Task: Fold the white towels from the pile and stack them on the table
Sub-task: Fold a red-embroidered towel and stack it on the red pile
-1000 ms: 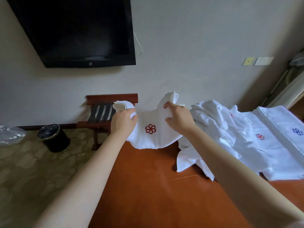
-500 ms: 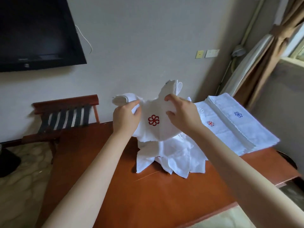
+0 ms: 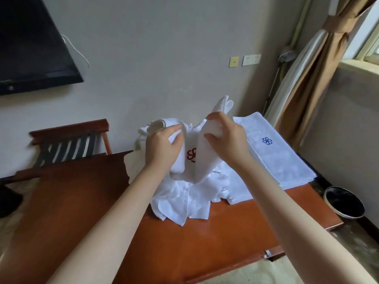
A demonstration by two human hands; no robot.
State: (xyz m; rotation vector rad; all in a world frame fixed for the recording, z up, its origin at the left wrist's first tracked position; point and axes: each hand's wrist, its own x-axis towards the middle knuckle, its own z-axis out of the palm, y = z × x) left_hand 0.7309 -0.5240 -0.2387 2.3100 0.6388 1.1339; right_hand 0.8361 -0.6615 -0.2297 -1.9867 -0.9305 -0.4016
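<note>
I see the left hand (image 3: 161, 149) and the right hand (image 3: 228, 140) both raised above the wooden table (image 3: 205, 242), sharing one white towel (image 3: 205, 162) between them. The left fingers (image 3: 174, 129) are curled round a bunched, rolled end of the cloth, with the thumb pressing in from below, so that hand is grasping the towel. The right fingers (image 3: 215, 116) are arched over the other gathered end and pinch it against the thumb, and a loose tip of cloth sticks up just beyond their tips. Between the two sets of fingers the towel sags in a fold, and a red flower emblem (image 3: 191, 155) shows in the dip, partly pinched out of view. Below both palms the towel hangs down to the pile of unfolded white towels (image 3: 180, 201), which lies crumpled on the table; I cannot tell whether the hanging cloth touches it. To the outside of the right fingers, a flat stack of folded white towels (image 3: 276, 160) with a blue flower emblem (image 3: 267, 141) lies on the table, just beside the pile. Past the left fingers, on the far side, stands a wooden luggage rack (image 3: 69, 144) with dark straps, and a black television (image 3: 30, 48) hangs on the wall above it. Well beyond the right wrist, a dark round wastebasket (image 3: 344, 203) sits on the floor, under a tied-back brown curtain (image 3: 320, 64).
</note>
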